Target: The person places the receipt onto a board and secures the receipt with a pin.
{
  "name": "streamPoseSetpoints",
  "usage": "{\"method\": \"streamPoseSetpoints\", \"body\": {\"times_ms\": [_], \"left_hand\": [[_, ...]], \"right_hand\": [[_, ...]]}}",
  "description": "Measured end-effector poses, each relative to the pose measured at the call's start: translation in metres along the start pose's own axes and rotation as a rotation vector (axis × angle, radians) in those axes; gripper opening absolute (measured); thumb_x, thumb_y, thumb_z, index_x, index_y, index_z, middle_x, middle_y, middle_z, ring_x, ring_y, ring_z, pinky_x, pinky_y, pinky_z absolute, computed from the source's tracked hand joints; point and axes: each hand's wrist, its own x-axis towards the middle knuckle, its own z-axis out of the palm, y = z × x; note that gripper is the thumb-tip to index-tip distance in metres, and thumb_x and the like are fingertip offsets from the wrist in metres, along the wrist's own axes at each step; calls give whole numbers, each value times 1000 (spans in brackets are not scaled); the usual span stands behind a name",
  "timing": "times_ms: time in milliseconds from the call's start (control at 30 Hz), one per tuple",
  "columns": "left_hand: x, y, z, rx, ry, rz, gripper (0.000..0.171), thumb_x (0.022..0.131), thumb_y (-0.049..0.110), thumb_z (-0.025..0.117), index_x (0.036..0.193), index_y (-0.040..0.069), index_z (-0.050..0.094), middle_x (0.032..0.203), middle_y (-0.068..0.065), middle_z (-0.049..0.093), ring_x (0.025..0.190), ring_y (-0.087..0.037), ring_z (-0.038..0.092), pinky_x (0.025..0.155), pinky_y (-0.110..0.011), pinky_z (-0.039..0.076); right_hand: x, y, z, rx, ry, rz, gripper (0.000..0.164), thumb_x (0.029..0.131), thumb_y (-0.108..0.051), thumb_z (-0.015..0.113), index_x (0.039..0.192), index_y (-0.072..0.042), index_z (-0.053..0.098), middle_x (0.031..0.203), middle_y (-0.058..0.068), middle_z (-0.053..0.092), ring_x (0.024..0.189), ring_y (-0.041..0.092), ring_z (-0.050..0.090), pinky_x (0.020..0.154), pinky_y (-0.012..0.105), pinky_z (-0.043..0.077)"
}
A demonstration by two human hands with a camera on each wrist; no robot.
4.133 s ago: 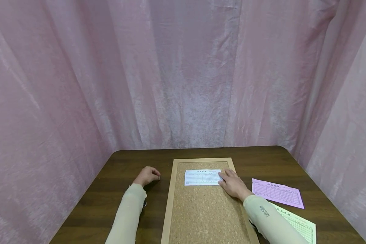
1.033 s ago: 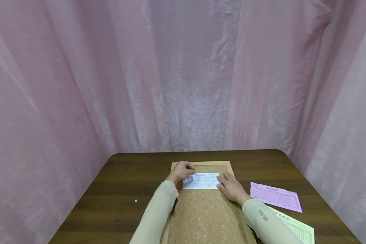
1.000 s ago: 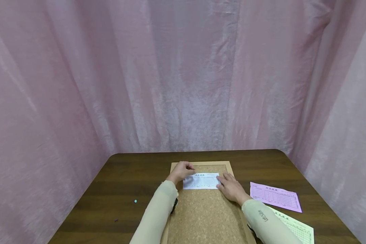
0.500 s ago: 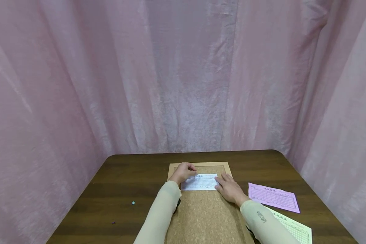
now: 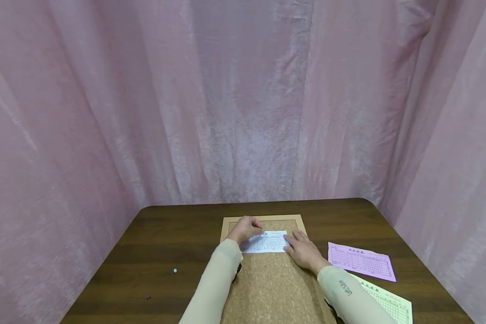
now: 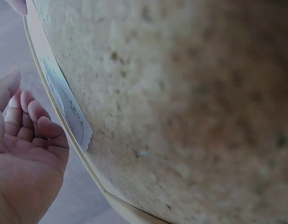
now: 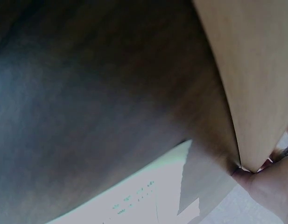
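Note:
A white printed form (image 5: 269, 243) lies near the far end of a wood-framed cork board (image 5: 275, 288). Above the form's upper left part, my left hand (image 5: 245, 228) has thumb and forefinger brought together. A thin tip shows at the thumb in the left wrist view, seemingly a pushpin (image 6: 21, 76), mostly hidden by the fingers. My right hand (image 5: 303, 253) lies with spread fingers on the form's right edge and the board. In the right wrist view, its thumb (image 7: 246, 178) is beside the board's frame.
Right of the board lie a purple form (image 5: 362, 262) and a green form (image 5: 389, 299), partly under the right sleeve. A small cyan pin (image 5: 175, 270) and a purple pin (image 5: 148, 297) lie on the dark table (image 5: 162, 238) at left. Pink curtains surround the table.
My left hand has come from the bare table left of the board to the form's upper left, then shifted slightly right. The right hand stays on the form's right edge.

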Motion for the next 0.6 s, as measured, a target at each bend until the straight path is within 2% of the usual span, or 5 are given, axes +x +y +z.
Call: {"method": "streamPoseSetpoints", "body": {"times_ms": [333,600], "left_hand": [[7,-4,3,21,-17,-23,12,85,12,79,81,11,67,80,3,63,73,-13,52,67,-29,43],[9,-3,9,35,-19,-73,14,81,7,81,76,10,69,77,3,63,73,-13,52,70,-30,44]], "right_hand": [[2,1,3,7,1,17,45,103,-25,52,143,-3,52,153,28,32,143,47,23,111,62,22],[1,3,3,0,-3,24,45,103,-26,52,143,-4,51,154,27,32,144,45,22,110,64,23]]}}
